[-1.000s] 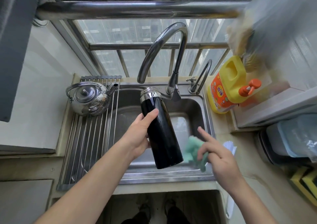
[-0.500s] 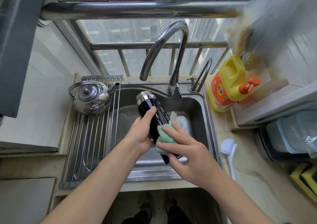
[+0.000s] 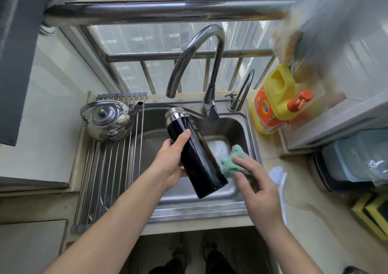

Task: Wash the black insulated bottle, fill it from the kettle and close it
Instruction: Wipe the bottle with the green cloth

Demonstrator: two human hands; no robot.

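Note:
The black insulated bottle (image 3: 197,158) is tilted over the steel sink (image 3: 241,130), its open silver neck pointing up and left, no cap on it. My left hand (image 3: 170,162) grips its middle from the left. My right hand (image 3: 255,181) holds a green sponge cloth (image 3: 233,162) against the bottle's lower right side. The steel kettle (image 3: 107,122) stands on the roll-up drying rack (image 3: 109,168) left of the sink, lid on. The bottle's cap is nowhere in view.
The tall curved tap (image 3: 201,63) arches over the sink, with a smaller tap (image 3: 241,93) beside it. A yellow detergent bottle with an orange pump (image 3: 277,99) stands at the right. A white brush (image 3: 279,181) lies on the right counter. Plastic containers (image 3: 357,158) sit far right.
My right hand with the green cloth has slid from the bottle's front middle to its lower right side. The bottle has tipped slightly and its base shows again.

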